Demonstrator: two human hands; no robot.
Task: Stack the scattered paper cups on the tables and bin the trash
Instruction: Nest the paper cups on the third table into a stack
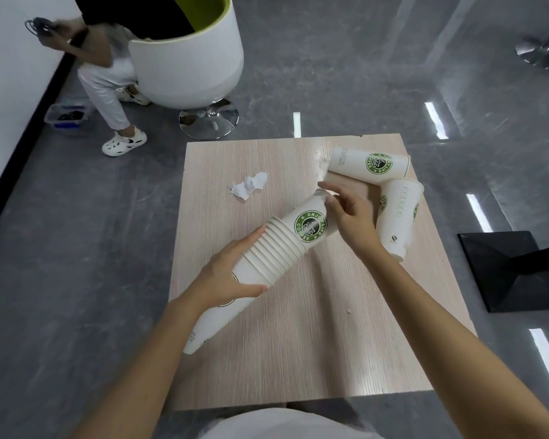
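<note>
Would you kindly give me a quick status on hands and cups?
Left hand grips the cup stack; right hand holds its far end. Two loose cups lie on the table. Crumpled tissue unbinned.

white tub chair (187,58), crouching person (108,80), black base (514,270)

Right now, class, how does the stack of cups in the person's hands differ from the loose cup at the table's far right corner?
The stack of cups is many nested cups; the loose cup looks single. The left hand and right hand hold the stack tilted over the table; the loose cup lies on its side, untouched. Both are white with a round green logo.
</note>
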